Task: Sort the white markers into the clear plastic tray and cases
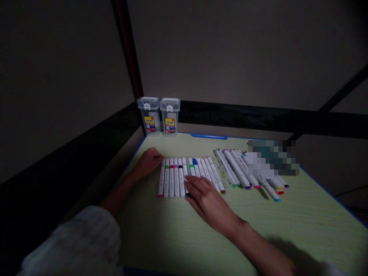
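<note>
A row of white markers (176,178) lies side by side on the table, several with coloured bands near the top. Clear plastic (154,177) shows around its edges. At the row's upper left corner is my left hand (148,163), its fingers curled together at the end marker; what they pinch, if anything, is too small to make out. My right hand (205,197) rests with outstretched fingers on the lower middle of the row, covering part of some markers. Further right, a looser group of white markers (237,168) with coloured ends lies partly on clear plastic.
Two clear lidded boxes (170,117) with yellow labels stand at the table's back left corner. A blurred-out dark item (276,157) is beside the loose markers. The pale green table (161,234) has a blue edge, with walls behind and left.
</note>
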`<move>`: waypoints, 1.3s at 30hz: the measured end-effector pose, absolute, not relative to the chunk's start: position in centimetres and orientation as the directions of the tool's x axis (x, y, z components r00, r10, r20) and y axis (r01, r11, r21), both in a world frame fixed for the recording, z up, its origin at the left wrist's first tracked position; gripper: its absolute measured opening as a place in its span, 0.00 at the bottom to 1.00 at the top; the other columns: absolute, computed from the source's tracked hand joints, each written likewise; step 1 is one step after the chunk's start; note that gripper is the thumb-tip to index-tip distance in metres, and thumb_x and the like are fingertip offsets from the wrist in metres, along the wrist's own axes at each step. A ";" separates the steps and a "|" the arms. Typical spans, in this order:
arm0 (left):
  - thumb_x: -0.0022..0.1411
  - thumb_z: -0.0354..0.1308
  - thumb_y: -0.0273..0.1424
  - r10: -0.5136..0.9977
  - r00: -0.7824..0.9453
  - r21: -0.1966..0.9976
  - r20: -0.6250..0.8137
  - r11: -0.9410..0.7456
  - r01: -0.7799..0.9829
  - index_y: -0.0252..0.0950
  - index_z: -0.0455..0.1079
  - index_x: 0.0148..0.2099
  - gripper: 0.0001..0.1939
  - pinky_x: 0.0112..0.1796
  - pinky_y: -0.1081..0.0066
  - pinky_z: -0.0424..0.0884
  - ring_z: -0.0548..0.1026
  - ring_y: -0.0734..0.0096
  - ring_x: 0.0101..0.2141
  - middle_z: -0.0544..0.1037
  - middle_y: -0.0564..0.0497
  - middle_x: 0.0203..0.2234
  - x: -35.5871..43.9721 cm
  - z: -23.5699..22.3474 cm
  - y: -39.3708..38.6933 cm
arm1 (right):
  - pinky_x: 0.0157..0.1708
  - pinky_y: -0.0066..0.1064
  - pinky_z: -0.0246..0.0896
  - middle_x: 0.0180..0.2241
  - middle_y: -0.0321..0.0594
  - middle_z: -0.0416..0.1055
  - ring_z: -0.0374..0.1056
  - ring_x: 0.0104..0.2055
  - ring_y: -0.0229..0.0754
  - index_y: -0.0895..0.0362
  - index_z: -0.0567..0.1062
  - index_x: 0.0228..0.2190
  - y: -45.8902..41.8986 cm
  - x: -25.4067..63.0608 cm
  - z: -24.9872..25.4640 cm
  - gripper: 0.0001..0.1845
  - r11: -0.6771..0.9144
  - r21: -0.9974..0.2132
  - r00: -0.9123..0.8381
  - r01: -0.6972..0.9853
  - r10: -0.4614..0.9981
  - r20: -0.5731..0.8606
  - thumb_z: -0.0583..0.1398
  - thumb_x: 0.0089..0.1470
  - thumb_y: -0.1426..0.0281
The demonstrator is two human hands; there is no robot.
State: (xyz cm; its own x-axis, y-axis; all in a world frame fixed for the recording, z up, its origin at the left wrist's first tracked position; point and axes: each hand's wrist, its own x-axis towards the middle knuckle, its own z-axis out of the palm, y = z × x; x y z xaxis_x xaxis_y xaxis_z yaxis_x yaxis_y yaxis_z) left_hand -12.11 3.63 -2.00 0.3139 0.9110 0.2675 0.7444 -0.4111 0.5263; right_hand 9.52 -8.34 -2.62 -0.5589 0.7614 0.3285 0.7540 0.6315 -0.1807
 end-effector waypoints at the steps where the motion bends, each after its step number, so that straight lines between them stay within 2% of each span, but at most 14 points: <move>1: 0.53 0.49 0.27 0.914 0.309 0.543 0.262 -0.404 0.736 0.33 0.70 0.22 0.11 0.31 0.72 0.63 0.67 0.72 0.28 0.67 0.52 0.22 -12.2 -2.1 3.7 | 0.51 0.45 0.52 0.50 0.49 0.64 0.58 0.52 0.47 0.62 0.67 0.47 -8.3 9.5 -2.6 0.18 0.631 -0.182 -0.558 0.754 0.762 0.329 0.54 0.54 0.72; 14: 0.51 0.51 0.27 0.921 0.288 0.603 0.264 -0.390 0.696 0.32 0.72 0.26 0.09 0.31 0.72 0.66 0.69 0.72 0.29 0.70 0.51 0.24 -12.6 -2.3 4.1 | 0.51 0.45 0.53 0.49 0.50 0.65 0.58 0.52 0.47 0.63 0.67 0.47 -8.3 9.5 -2.6 0.18 0.633 -0.189 -0.555 0.751 0.760 0.338 0.54 0.53 0.72; 39: 0.50 0.51 0.27 0.911 0.283 0.604 0.300 -0.411 0.682 0.33 0.71 0.24 0.08 0.30 0.73 0.66 0.69 0.73 0.27 0.71 0.51 0.23 -12.5 -2.4 4.2 | 0.51 0.46 0.53 0.49 0.50 0.65 0.58 0.52 0.47 0.61 0.66 0.47 -8.3 9.6 -2.6 0.19 0.635 -0.202 -0.549 0.745 0.757 0.355 0.55 0.53 0.72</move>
State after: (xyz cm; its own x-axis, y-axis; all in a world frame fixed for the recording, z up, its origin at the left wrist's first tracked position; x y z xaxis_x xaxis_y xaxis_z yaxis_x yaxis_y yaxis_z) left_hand -12.52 4.24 -2.41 0.2830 0.9109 0.3004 0.6822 -0.4113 0.6045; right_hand 9.57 -8.31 -2.64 -0.5487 0.7570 0.3548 0.7455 0.6351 -0.2022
